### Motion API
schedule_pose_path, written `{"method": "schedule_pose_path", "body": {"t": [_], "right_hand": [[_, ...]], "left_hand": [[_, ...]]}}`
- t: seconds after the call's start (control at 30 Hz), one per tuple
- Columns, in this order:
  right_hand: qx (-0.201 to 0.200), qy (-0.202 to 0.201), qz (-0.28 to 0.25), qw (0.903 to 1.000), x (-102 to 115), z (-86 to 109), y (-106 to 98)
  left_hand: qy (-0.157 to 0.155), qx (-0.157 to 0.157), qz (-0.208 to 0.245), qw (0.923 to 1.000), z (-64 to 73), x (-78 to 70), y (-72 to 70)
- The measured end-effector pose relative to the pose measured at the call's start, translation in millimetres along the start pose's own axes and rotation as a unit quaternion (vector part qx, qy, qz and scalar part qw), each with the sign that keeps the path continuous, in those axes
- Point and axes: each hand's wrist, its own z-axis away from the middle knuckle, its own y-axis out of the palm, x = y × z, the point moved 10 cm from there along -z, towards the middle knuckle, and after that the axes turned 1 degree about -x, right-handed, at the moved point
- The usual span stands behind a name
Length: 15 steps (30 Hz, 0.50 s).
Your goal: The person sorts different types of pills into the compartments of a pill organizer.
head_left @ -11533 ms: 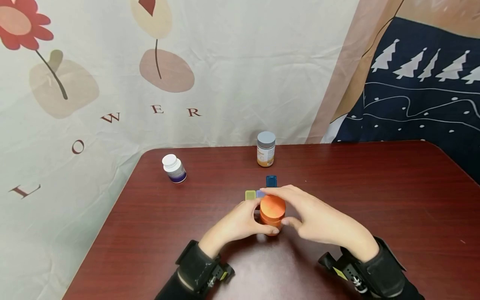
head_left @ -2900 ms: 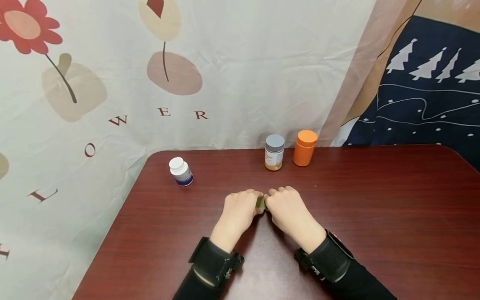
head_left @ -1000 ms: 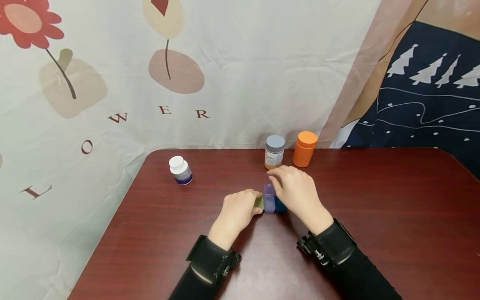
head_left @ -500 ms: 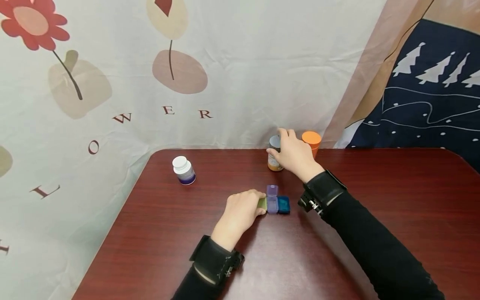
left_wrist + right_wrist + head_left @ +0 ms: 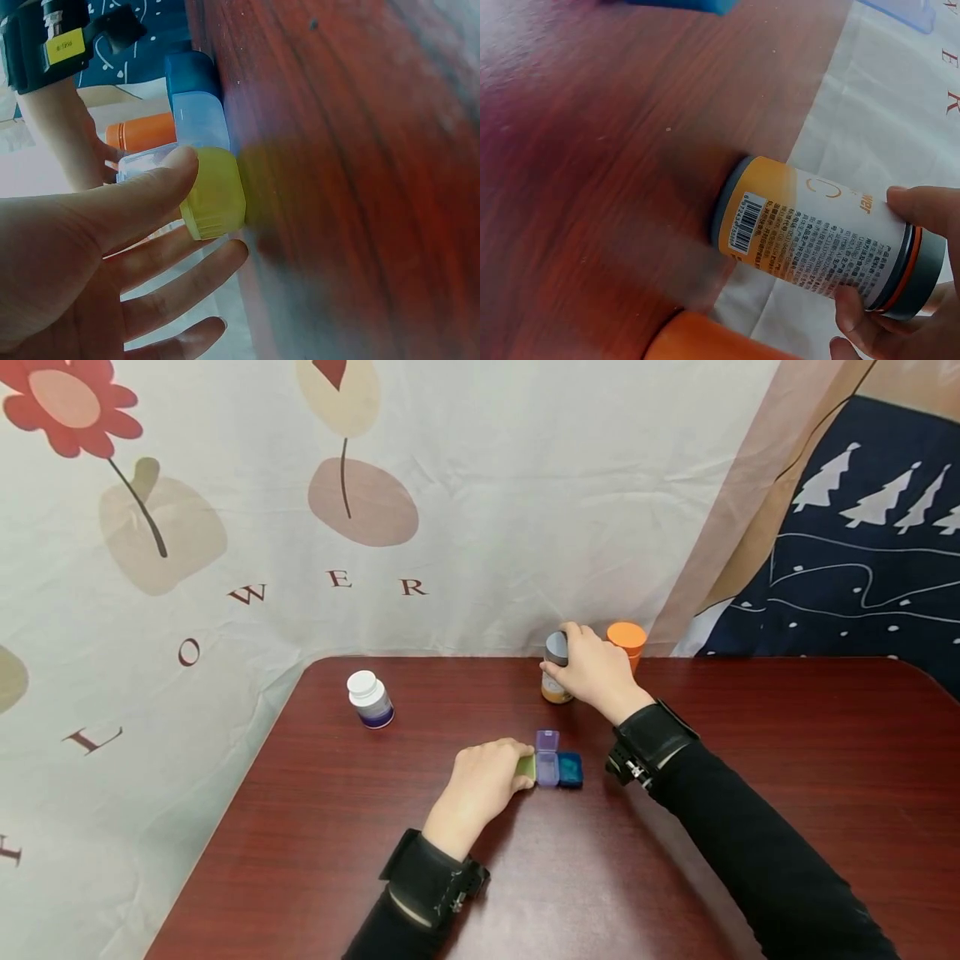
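L hand (image 5: 480, 777) is pinching the pill box (image 5: 547, 768) by its green end, just below/right of head-view ctr; purple lid (image 5: 547, 741) is lying open. R hand (image 5: 597, 672) is gripping the grey-capped btl (image 5: 810, 232) near ctr, orange btl (image 5: 626, 637) standing just beside.

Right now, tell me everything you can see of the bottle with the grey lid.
The grey-lidded bottle is a plastic-looking cylinder. Its lid is on, with an orange ring beneath. The label, white shading to orange-yellow, carries small print and a barcode. It is roughly upright toward the table's far edge, left of the orange bottle. The right hand grips its upper part; I can't tell whether it's lifted.
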Motion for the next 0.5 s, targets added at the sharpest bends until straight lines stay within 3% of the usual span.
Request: {"method": "schedule_pose_path", "body": {"t": [0.23, 0.5], "right_hand": [[-0.032, -0.010, -0.034, 0.9989, -7.1, 25.3, -8.0], [-0.098, -0.034, -0.053, 0.9932, -25.0, 81.9, -32.4]], "left_hand": [[0.015, -0.004, -0.001, 0.9999, 0.0, -0.8, -1.6], [0.027, 0.000, -0.009, 0.9996, -0.2, -2.0, -0.4]]}}
